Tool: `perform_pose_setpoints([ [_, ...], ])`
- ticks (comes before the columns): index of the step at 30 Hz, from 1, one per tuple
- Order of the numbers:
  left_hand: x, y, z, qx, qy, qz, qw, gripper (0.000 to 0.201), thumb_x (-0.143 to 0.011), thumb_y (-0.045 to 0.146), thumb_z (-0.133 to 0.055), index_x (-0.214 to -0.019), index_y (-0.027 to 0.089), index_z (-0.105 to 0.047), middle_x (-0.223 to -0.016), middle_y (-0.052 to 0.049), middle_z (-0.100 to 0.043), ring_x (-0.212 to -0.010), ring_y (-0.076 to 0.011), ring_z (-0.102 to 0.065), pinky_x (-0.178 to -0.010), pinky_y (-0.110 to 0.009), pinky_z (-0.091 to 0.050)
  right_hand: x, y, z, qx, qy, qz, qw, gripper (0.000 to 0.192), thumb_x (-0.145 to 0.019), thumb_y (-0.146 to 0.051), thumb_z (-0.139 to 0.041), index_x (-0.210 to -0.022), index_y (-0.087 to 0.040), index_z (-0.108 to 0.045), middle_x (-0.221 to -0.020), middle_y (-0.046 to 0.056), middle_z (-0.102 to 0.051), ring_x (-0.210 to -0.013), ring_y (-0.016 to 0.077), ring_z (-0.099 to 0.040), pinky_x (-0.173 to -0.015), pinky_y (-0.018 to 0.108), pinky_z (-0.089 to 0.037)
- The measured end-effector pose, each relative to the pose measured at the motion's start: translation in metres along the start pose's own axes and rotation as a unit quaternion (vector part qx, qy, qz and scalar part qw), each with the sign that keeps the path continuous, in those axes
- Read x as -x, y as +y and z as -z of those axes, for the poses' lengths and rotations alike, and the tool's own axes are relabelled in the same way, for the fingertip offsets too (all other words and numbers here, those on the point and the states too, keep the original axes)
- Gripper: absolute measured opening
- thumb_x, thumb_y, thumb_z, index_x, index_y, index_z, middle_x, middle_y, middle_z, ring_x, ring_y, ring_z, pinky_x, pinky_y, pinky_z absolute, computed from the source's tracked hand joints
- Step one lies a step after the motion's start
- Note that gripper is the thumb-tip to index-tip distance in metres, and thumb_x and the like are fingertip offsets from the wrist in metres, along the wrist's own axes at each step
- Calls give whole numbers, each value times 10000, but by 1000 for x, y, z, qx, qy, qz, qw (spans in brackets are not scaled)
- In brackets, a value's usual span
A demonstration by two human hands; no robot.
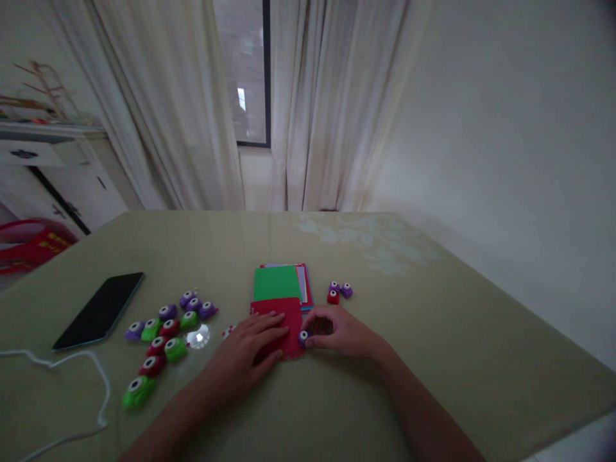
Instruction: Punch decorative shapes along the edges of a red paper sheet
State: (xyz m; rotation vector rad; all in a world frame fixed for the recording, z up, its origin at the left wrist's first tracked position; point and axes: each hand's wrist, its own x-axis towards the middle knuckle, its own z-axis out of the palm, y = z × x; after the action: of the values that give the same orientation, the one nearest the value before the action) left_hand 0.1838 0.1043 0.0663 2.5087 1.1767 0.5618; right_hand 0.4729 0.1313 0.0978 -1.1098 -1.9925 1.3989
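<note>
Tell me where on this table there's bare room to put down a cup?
The far half of the table, between the paper stack and the curtains, is bare, as is the right side past the right hand. It is crowded on the left, where paper punches, a phone and a white cable lie beside the left hand.

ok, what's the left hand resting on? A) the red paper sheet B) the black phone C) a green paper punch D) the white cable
A: the left hand lies flat, fingers spread, on the red paper sheet, while the right hand pinches a small purple paper punch at the sheet's right edge.
</note>
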Motion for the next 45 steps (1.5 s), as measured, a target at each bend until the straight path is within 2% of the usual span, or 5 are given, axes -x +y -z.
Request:
perform_pose_setpoints([
  [9,1,-4,-6,-4,19,-6,1000,447,-1007,301,-671,-1452,347,-695,-1576,-48,-649,-1440,-329,-620,-1193,-619,-503,0,2,-1,-2,6,7,1000,307,-849,-447,-881,-1024,-213,-785,-928,33,-750,-825,194,-665,-760,300,-513],
  [27,1,-6,-8,-27,4,-3,1000,459,-1032,350,-660,-1490,382,-661,-1599,-27,-623,-1467,-336,-598,-1196,-656,-491,1,-1,-1,-14,2,10,1000,303,-832,-422,-893,-1005,-201,-780,-903,33,-748,-813,198,-677,-753,295,-515],
  [36,2,-10,-11,-37,27,-17,999,453,-1024,369,-686,-1476,393,-672,-1573,-23,-645,-1429,-337,-636,-1164,-649,-530,0,2,-2,-2,11,12,1000,311,-822,-415,-896,-1000,-187,-781,-895,30,-736,-785,179,-642,-723,276,-487],
  [45,3,-14,-15,-34,39,-17,999,452,-1016,366,-704,-1467,402,-679,-1559,-22,-661,-1425,-327,-641,-1169,-625,-536,-1,3,-2,-6,18,17,1000,281,-796,-361,-914,-986,-187,-804,-919,35,-754,-822,188,-667,-744,275,-505],
])
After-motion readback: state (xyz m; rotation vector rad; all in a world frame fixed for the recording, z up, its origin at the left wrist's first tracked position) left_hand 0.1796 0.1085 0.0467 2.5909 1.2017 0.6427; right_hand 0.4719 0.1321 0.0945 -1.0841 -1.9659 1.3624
